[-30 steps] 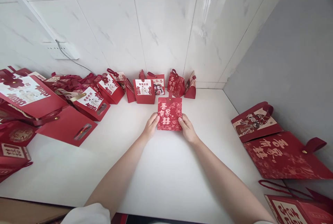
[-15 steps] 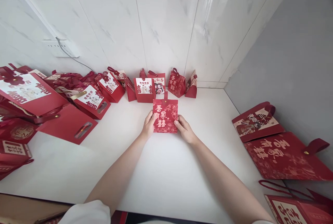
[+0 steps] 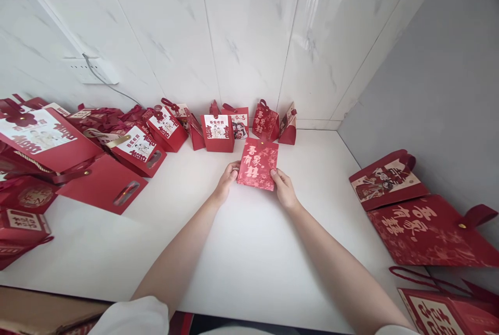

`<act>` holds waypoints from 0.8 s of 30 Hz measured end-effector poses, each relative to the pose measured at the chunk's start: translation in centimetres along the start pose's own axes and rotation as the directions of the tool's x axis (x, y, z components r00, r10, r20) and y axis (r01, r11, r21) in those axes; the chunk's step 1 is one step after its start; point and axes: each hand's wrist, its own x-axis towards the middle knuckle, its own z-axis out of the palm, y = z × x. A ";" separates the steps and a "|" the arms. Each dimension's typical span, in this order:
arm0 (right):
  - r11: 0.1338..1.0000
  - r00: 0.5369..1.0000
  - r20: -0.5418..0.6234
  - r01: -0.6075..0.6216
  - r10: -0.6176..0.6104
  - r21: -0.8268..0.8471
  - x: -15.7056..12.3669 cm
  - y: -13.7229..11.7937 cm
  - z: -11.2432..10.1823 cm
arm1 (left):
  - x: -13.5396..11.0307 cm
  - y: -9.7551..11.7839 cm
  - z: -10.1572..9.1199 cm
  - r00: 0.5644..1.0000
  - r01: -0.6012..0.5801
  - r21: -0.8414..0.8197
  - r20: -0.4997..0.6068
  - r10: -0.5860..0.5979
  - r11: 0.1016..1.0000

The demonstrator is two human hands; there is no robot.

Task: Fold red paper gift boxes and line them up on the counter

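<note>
Between my two hands is a red gift box [image 3: 257,164] with pale Chinese characters and a flower print on its front. It is tilted back, its top leaning toward the wall. My left hand [image 3: 226,182] is closed on its left edge, and my right hand [image 3: 284,187] grips the lower right edge with the thumb in front. Just behind it stand a red box with a white panel [image 3: 217,132], a flowered red box [image 3: 265,123] and a narrow triangular box [image 3: 288,126].
Many red gift boxes [image 3: 35,132] crowd the left of the white table [image 3: 241,267]. More lie along the right wall, among them a large flowered box [image 3: 421,233] and a corded bag [image 3: 436,311]. A cable runs from a wall socket [image 3: 90,71]. A cardboard box [image 3: 47,309] sits lower left.
The held box has moved slightly right and away from me. Its top has tipped back toward the wall, and both hands have moved with it.
</note>
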 end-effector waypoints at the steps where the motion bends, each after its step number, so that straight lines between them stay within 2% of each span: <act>1: 1.000 0.999 -0.045 -0.021 0.021 0.006 0.1 0.1 -0.2 | 0.0 0.0 0.0 0.999 -0.018 0.044 0.032 0.016 0.999; 4: 0.999 0.994 -0.108 0.005 -0.009 -0.043 0.2 0.2 -0.5 | 0.0 -0.4 0.2 0.995 -0.054 0.229 0.089 0.034 0.972; 6: 0.995 0.992 -0.117 0.047 -0.056 -0.084 0.2 0.3 -0.5 | 0.1 -1.0 0.3 0.996 -0.085 0.367 0.020 0.083 0.926; 8: 0.990 0.990 -0.120 0.055 -0.071 -0.129 0.0 0.2 -0.4 | 0.3 -1.6 0.3 0.986 -0.081 0.445 -0.097 0.138 0.892; 10: 0.989 0.991 -0.122 0.039 -0.057 -0.145 -0.2 0.1 -0.2 | 0.5 -2.0 0.1 0.970 -0.049 0.441 -0.192 0.147 0.896; 12: 0.993 0.994 -0.097 0.035 -0.047 -0.116 -0.4 -0.1 -0.1 | 0.5 -2.0 0.1 0.963 -0.035 0.404 -0.232 0.140 0.914; 14: 0.993 0.996 -0.051 0.065 -0.070 -0.095 -0.5 -0.2 0.0 | 0.4 -1.5 0.2 0.967 -0.039 0.417 -0.213 0.139 0.908; 17: 0.982 0.994 0.021 0.111 -0.109 -0.153 -0.3 0.0 0.0 | 0.1 -0.7 0.6 0.981 -0.067 0.491 -0.125 0.146 0.868; 20: 0.974 0.993 0.030 0.120 -0.117 -0.190 -0.1 0.5 -0.1 | -0.1 -0.3 0.8 0.983 -0.088 0.533 -0.089 0.159 0.841; 24: 0.972 0.992 0.021 0.125 -0.123 -0.200 0.0 0.8 -0.1 | 0.0 -0.6 0.7 0.985 -0.082 0.516 -0.086 0.147 0.853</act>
